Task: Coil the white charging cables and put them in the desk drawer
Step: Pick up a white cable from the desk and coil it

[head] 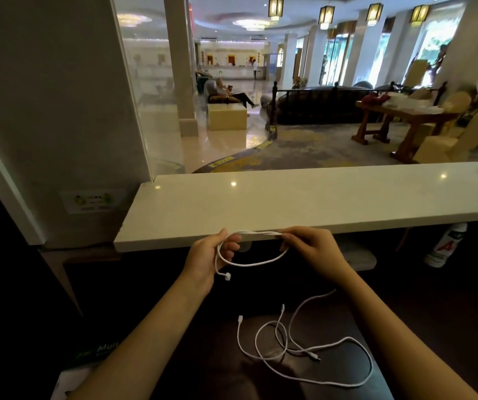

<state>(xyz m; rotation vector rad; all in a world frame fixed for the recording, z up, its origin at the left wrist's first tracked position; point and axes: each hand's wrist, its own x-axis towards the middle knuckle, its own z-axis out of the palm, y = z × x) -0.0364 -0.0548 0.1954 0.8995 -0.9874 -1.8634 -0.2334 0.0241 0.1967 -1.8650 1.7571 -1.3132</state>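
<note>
At a reception desk facing a hotel lobby, a person's two bare hands hold a white cable [253,262] in the air, just in front of the near edge of a pale counter [318,197]. The left hand [207,255] is closed around one side of a loop, its fingers curled over the strands, with a short tail and plug hanging below the palm. The right hand [311,246] pinches the other side of the same loop between thumb and fingertips, so the doubled cable stretches straight between the hands while its lower strand sags in a shallow curve.

Nearer the camera, loose cables [304,350] lie uncoiled on the dark desk [347,307], crossing one another in wide tangled loops between the forearms, with small plugs showing at several ends. How many cables are in that tangle cannot be told.

At far right, under the counter, stands a white bottle [445,245] with red lettering. A white and green box [88,362] sits at the near left edge of the desk. No drawer is in view.
</note>
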